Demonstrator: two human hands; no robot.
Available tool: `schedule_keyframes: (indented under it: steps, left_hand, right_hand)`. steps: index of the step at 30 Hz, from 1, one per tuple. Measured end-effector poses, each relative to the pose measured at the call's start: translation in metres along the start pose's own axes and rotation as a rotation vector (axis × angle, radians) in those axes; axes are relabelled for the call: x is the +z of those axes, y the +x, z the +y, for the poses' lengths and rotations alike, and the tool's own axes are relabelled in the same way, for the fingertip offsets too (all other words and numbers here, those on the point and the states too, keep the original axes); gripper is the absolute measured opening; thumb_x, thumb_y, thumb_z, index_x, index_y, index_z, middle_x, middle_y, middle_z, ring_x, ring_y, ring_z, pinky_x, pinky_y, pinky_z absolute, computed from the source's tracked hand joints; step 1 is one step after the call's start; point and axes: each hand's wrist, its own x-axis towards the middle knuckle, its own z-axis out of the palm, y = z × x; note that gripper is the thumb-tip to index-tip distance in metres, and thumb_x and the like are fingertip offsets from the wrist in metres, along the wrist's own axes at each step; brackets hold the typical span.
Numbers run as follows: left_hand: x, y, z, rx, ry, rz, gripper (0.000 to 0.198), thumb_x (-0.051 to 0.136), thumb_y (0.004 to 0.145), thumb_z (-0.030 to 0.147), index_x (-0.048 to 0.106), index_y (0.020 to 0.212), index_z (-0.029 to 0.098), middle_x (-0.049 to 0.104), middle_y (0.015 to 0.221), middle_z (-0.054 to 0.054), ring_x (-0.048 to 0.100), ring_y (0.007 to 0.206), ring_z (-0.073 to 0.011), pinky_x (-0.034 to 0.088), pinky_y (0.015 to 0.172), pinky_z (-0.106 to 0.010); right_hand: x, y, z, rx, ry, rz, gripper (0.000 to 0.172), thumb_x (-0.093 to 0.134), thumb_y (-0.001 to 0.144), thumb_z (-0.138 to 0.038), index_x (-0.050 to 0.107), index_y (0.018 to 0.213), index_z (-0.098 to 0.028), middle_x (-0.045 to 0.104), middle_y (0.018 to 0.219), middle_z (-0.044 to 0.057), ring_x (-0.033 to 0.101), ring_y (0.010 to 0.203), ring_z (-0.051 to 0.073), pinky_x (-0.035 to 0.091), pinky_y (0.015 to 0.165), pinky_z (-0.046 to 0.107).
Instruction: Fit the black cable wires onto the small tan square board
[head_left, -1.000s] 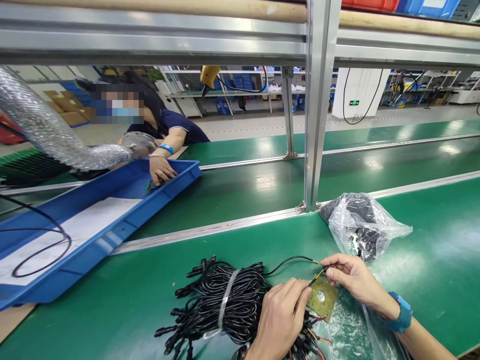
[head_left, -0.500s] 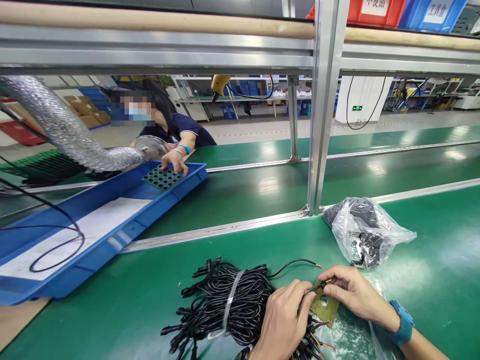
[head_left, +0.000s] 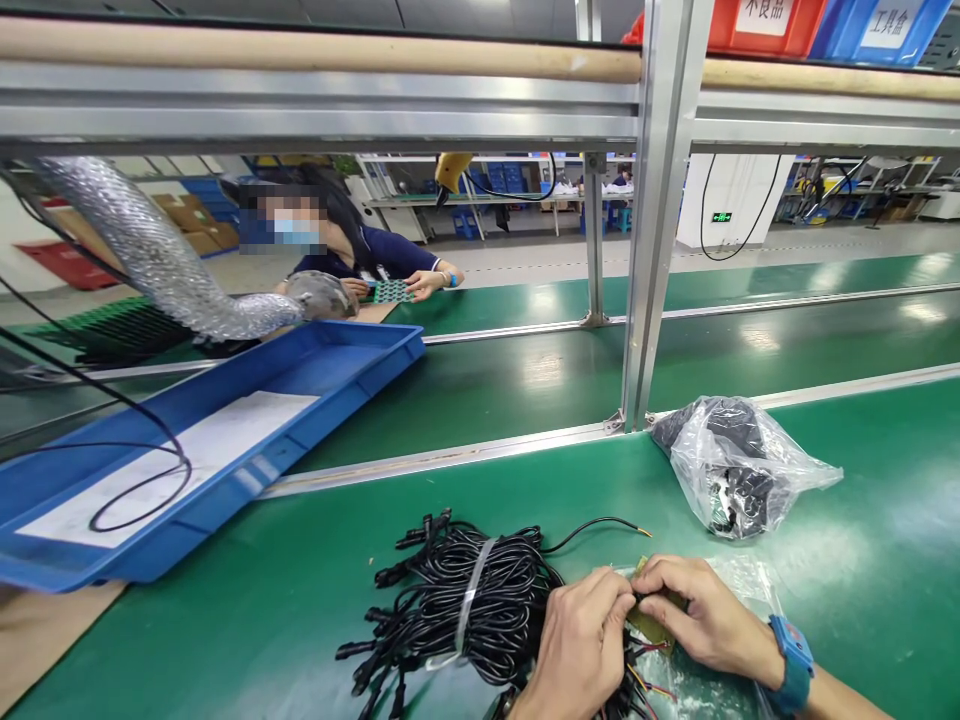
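Observation:
My left hand (head_left: 576, 640) is closed in a pinch at the right end of a bundle of black cables (head_left: 480, 605), which a clear tie wraps round the middle. Close against it, my right hand (head_left: 701, 612), with a blue wrist strap (head_left: 792, 660), pinches too. A short bit of black cable (head_left: 636, 594) shows between the two sets of fingertips; the rest is covered by them. Under the fingers lies a yellowish flat piece (head_left: 652, 628), partly hidden, on clear plastic film. Stripped red and yellow wire ends (head_left: 654, 685) stick out below.
A clear bag of black parts (head_left: 739, 470) lies beyond my right hand. At the left stands a long blue tray (head_left: 247, 500) with white paper inside. Metal posts (head_left: 660, 220) and a rail cross the bench. Opposite, a co-worker holds a green perforated board (head_left: 393, 291).
My hands have come closer together, covering the cable piece seen between them before. The co-worker has lifted the green board out of the blue tray. My view has shifted slightly.

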Motion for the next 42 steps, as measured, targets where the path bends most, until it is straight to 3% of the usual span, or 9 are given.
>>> schedule_keyframes:
  steps: [8, 13, 19, 29, 34, 39, 42]
  left_hand:
    - [0.0, -0.001, 0.0, -0.076, -0.015, -0.029, 0.027, 0.042, 0.1, 0.017, 0.055, 0.076, 0.022, 0.063, 0.069, 0.0, 0.06, 0.062, -0.0157, 0.038, 0.057, -0.028]
    - [-0.004, 0.003, 0.0, -0.111, -0.082, -0.072, 0.014, 0.049, 0.098, 0.017, 0.06, 0.092, 0.022, 0.068, 0.085, -0.002, 0.066, 0.078, -0.0177, 0.046, 0.068, -0.027]
    - [-0.001, 0.001, -0.003, -0.112, -0.039, -0.045, 0.021, 0.045, 0.097, 0.015, 0.051, 0.078, 0.023, 0.061, 0.07, 0.001, 0.059, 0.063, -0.0161, 0.038, 0.059, -0.027]
    - [0.003, 0.0, -0.004, -0.098, -0.044, -0.027, 0.023, 0.042, 0.093, 0.012, 0.045, 0.073, 0.023, 0.056, 0.064, 0.002, 0.055, 0.058, -0.0149, 0.034, 0.057, -0.028]
    - [0.003, 0.001, -0.004, -0.147, -0.081, -0.055, 0.024, 0.044, 0.095, 0.013, 0.048, 0.073, 0.022, 0.06, 0.067, 0.001, 0.057, 0.061, -0.0154, 0.036, 0.058, -0.027]
    - [-0.005, 0.005, -0.004, -0.192, -0.136, -0.117, 0.014, 0.047, 0.098, 0.018, 0.058, 0.091, 0.022, 0.068, 0.084, -0.002, 0.065, 0.077, -0.018, 0.044, 0.069, -0.027]
    - [-0.006, 0.005, -0.004, -0.182, -0.099, -0.112, 0.019, 0.044, 0.097, 0.015, 0.053, 0.082, 0.022, 0.065, 0.078, -0.002, 0.063, 0.072, -0.018, 0.042, 0.066, -0.027]
  right_hand:
    - [0.005, 0.001, -0.001, -0.065, -0.02, 0.026, 0.016, 0.053, 0.103, -0.027, 0.069, 0.104, -0.021, 0.071, 0.092, 0.006, 0.066, 0.083, 0.019, 0.051, 0.076, 0.03]
    - [-0.002, 0.001, 0.005, -0.048, -0.085, 0.099, 0.01, 0.058, 0.097, -0.022, 0.067, 0.101, -0.02, 0.073, 0.092, 0.007, 0.068, 0.081, 0.019, 0.051, 0.073, 0.029]
    - [0.002, -0.001, 0.006, -0.033, -0.061, 0.081, 0.006, 0.06, 0.095, -0.021, 0.066, 0.095, -0.021, 0.072, 0.087, 0.004, 0.066, 0.077, 0.018, 0.05, 0.071, 0.028]
    - [0.011, 0.0, 0.003, -0.035, 0.006, 0.043, 0.014, 0.057, 0.1, -0.027, 0.069, 0.098, -0.02, 0.072, 0.087, 0.005, 0.064, 0.077, 0.017, 0.049, 0.072, 0.029]
    - [0.013, 0.002, 0.006, -0.037, -0.002, 0.063, 0.012, 0.059, 0.099, -0.024, 0.069, 0.099, -0.021, 0.073, 0.088, 0.004, 0.066, 0.078, 0.017, 0.049, 0.072, 0.027]
    - [0.007, 0.003, 0.009, 0.04, -0.068, 0.111, 0.01, 0.063, 0.091, -0.019, 0.07, 0.098, -0.02, 0.075, 0.086, 0.004, 0.068, 0.074, 0.017, 0.049, 0.068, 0.025]
    - [0.006, 0.001, 0.011, 0.056, -0.082, 0.108, 0.01, 0.063, 0.089, -0.018, 0.069, 0.096, -0.02, 0.075, 0.085, 0.003, 0.069, 0.074, 0.017, 0.05, 0.069, 0.025]
